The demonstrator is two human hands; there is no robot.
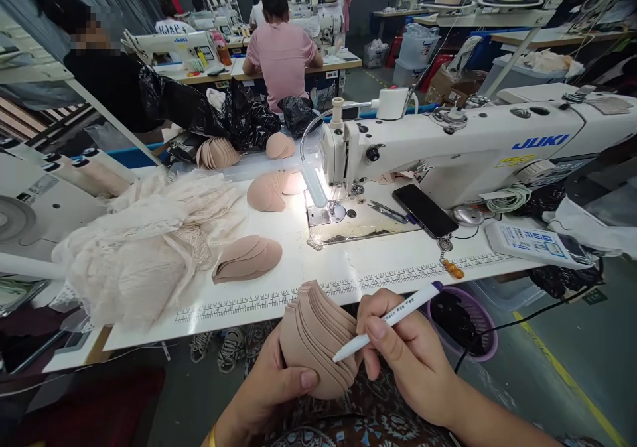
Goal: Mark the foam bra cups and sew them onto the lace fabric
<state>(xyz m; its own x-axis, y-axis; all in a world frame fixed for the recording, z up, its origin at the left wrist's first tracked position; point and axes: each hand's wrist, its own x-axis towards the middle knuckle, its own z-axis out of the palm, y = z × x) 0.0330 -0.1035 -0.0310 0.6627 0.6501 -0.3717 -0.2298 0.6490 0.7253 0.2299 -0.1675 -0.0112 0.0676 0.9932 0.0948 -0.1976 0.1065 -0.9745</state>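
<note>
A fanned stack of beige bra cups [311,341] is gripped by my left hand [279,374], its thumb across the front cup. My right hand [405,354] pinches a white marking pen [398,314] with a purple end. The pen's pale tip points down-left and lies over the stack's right part; whether it touches I cannot tell. The stack is held over my lap, just in front of the table edge. On the white table [298,268] behind it lie more cups [251,256], with another pair [269,191] farther back.
A JUKI sewing machine [448,148] stands at the right with its lamp lit. Near it are thread snips [388,211], a phone [425,213] and a calculator-like white box [540,245]. Cream lace fabric [149,241] heaps at the left. A purple basket [465,321] sits below. Other people work beyond.
</note>
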